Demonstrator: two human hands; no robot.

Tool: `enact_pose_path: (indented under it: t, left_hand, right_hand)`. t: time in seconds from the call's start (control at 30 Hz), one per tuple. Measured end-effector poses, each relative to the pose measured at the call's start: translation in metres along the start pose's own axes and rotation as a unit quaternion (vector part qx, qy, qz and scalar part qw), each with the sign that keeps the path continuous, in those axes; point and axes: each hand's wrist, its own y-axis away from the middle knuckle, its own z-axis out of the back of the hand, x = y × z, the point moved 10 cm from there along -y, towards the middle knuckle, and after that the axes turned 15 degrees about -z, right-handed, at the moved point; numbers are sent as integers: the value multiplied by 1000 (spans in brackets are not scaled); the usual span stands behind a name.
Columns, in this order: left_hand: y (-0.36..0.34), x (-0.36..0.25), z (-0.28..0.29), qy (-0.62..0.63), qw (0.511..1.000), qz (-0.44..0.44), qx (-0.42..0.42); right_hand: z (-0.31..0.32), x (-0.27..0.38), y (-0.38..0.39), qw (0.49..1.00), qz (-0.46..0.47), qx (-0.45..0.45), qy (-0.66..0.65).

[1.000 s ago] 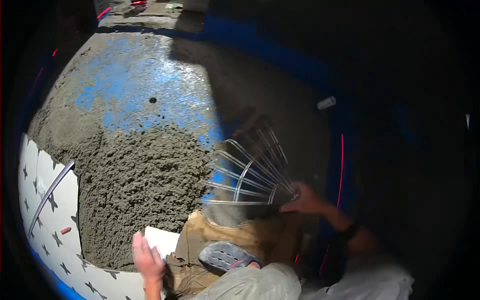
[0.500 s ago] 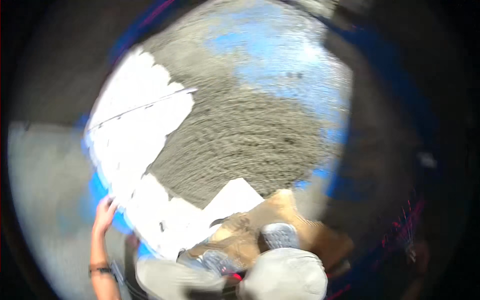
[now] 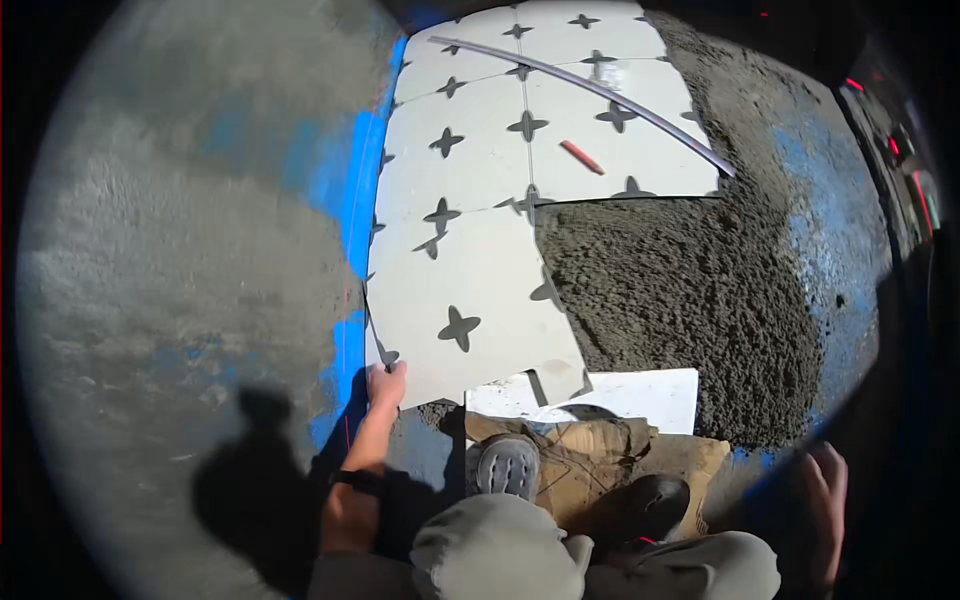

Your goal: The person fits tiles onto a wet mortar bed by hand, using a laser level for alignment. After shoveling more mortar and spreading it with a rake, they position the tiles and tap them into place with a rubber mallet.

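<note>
My left hand [image 3: 386,384] grips the near left corner of a white floor tile [image 3: 500,290] with dark four-petal marks, thumb on top. This tile lies slightly askew to the tiles beyond it, and a wedge-shaped gap shows along its left edge. Its right edge rests over grey mortar [image 3: 690,300]. Off to the right, in shade, my right hand [image 3: 826,480] is held with its fingers stretched out and nothing in it. Farther off, more patterned tiles [image 3: 450,110] carry a red pencil [image 3: 582,157] and a long metal straightedge [image 3: 620,98].
A white slab [image 3: 650,390] and crumpled brown cardboard [image 3: 690,455] lie under and before my feet. Along the left, a concrete wall [image 3: 180,220] meets a blue-coated strip [image 3: 362,190]. Blue-stained floor [image 3: 830,240] borders the mortar on the right.
The view has swung round, and the earlier frame is smeared. My left hand, then by the tiles' blue-edged left side, now grips the near tile's corner. My right hand now shows clearly.
</note>
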Motion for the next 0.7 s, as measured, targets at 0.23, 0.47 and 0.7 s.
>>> enact_pose_path:
  t: [0.23, 0.47, 0.7]
  left_hand:
    - [-41, 76, -3, 63, 990, 52, -114]
    - [-74, 93, -9, 175, 977, 40, -115]
    - [-92, 110, -22, 277, 953, 78, -95]
  right_hand:
    - [-403, 142, -94, 940, 117, 246, 205]
    - [-529, 133, -156, 966, 100, 60, 232]
    - [-508, 143, -141, 982, 130, -71, 118]
